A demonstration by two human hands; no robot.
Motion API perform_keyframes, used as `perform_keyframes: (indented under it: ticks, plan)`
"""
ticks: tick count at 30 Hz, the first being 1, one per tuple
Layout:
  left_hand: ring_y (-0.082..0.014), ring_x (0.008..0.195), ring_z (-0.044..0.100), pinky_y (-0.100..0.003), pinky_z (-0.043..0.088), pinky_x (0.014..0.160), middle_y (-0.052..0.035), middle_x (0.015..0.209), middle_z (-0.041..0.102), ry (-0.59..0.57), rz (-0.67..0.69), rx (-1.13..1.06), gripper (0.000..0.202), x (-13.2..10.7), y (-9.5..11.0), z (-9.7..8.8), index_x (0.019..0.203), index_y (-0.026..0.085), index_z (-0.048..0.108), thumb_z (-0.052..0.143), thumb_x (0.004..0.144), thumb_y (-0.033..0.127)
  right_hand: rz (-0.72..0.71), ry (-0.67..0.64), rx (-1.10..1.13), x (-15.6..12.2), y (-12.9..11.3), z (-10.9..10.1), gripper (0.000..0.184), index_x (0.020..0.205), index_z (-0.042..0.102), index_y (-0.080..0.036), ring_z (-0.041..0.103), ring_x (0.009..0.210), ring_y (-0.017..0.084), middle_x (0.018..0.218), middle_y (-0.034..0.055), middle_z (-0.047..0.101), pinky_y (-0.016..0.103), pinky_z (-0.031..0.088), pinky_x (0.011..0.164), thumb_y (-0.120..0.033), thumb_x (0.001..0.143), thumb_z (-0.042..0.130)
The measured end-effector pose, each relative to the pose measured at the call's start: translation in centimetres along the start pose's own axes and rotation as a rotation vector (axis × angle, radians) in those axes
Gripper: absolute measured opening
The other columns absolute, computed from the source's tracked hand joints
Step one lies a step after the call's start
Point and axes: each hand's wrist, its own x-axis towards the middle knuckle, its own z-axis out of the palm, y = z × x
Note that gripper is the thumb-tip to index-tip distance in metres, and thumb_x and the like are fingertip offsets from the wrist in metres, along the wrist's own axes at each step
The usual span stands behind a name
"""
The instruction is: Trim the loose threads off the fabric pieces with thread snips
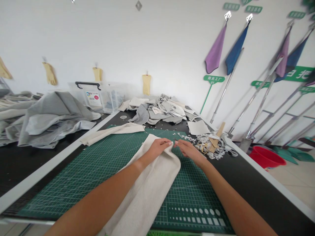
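Bright, soft light; edges stretched.

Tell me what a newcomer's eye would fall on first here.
Probably the big green mat on the table, where the left hand pinches a pale cloth and the right hand is close to its edge. Next, perhaps, the red bucket on the floor at the right, and the purple cloths and blue cloths hanging on the wall above.
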Motion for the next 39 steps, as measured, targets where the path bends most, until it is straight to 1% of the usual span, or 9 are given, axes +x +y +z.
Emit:
perform_keyframes:
  ticks: [6,9,13,16,21,24,31,36,39]
  plan:
    - [-0.0185,0.086,0.060,-0.028,0.044,0.081,-0.0058,0.092,0.071,-0.017,0.006,-0.057,0.036,0.1,-0.3,-0.2,0.094,0.013,0.074,0.065,0.087,0.047,-0.002,-0.085,0.098,0.7,1.0,0.1,0.049,0.080,0.057,-0.020,0.018,0.047,0.008,0.056,-0.0084,0.026,0.022,0.016,0.043,-0.067,0.091,0.051]
    - [-0.0183,0.086,0.060,-0.028,0.044,0.082,-0.0055,0.091,0.071,-0.024,-0.004,-0.091,0.035,0.2,-0.4,-0.2,0.093,0.013,0.074,0.066,0.086,0.047,0.000,-0.073,0.096,0.5,1.0,0.2,0.047,0.078,0.053,-0.020,0.019,0.049,0.008,0.056,-0.0081,0.027,0.022,0.015,0.044,-0.065,0.092,0.052]
    - [-0.0196,0.090,0.061,-0.030,0.044,0.087,-0.0060,0.093,0.072,-0.028,-0.020,-0.097,0.036,0.3,-0.4,-0.3,0.092,0.013,0.074,0.066,0.085,0.047,-0.025,-0.046,0.077,-0.4,0.0,0.5,0.047,0.078,0.052,-0.020,0.023,0.053,0.009,0.060,-0.0072,0.029,0.022,0.019,0.047,-0.065,0.092,0.052]
    - [-0.0206,0.093,0.062,-0.031,0.044,0.090,-0.0063,0.095,0.072,-0.033,-0.030,-0.098,0.035,0.3,-0.5,-0.4,0.094,0.013,0.075,0.066,0.085,0.046,-0.024,-0.034,0.039,-1.1,-0.9,0.8,0.047,0.078,0.052,-0.021,0.025,0.055,0.010,0.061,-0.0068,0.029,0.023,0.021,0.049,-0.066,0.091,0.052]
    - [-0.0205,0.091,0.062,-0.031,0.044,0.089,-0.0061,0.093,0.072,-0.021,-0.033,-0.125,0.033,0.3,-0.7,-0.4,0.092,0.013,0.074,0.066,0.085,0.044,-0.033,-0.025,-0.051,-1.5,-1.6,1.0,0.047,0.080,0.054,-0.021,0.030,0.057,0.012,0.062,-0.0052,0.032,0.024,0.025,0.052,-0.067,0.092,0.049]
    - [-0.0207,0.091,0.062,-0.031,0.044,0.089,-0.0064,0.093,0.072,-0.021,-0.041,-0.136,0.033,0.3,-0.8,-0.5,0.091,0.012,0.075,0.068,0.084,0.044,-0.047,-0.020,-0.100,-1.4,-1.3,1.0,0.049,0.080,0.054,-0.021,0.033,0.058,0.013,0.062,-0.0041,0.036,0.025,0.028,0.053,-0.068,0.093,0.048]
    - [-0.0209,0.092,0.062,-0.031,0.044,0.090,-0.0072,0.095,0.073,-0.016,-0.048,-0.153,0.033,0.2,-0.7,-0.5,0.091,0.012,0.075,0.068,0.083,0.043,-0.112,0.036,-0.152,-0.7,0.5,1.7,0.047,0.078,0.047,-0.022,0.033,0.059,0.012,0.066,-0.0041,0.038,0.024,0.029,0.053,-0.065,0.097,0.042]
    - [-0.0212,0.092,0.063,-0.032,0.044,0.090,-0.0075,0.096,0.073,-0.002,-0.053,-0.140,0.034,0.2,-0.8,-0.5,0.092,0.012,0.076,0.069,0.082,0.045,-0.163,0.057,-0.260,-0.7,0.5,1.8,0.045,0.077,0.043,-0.023,0.038,0.060,0.013,0.065,-0.0045,0.038,0.025,0.030,0.056,-0.061,0.100,0.039]
    - [-0.0215,0.090,0.063,-0.032,0.044,0.089,-0.0076,0.094,0.074,0.005,-0.042,-0.120,0.035,0.4,-1.1,-0.5,0.090,0.012,0.076,0.069,0.082,0.046,-0.195,0.082,-0.342,-0.6,0.5,1.8,0.044,0.077,0.042,-0.023,0.043,0.063,0.014,0.066,-0.0045,0.042,0.026,0.032,0.060,-0.059,0.102,0.038]
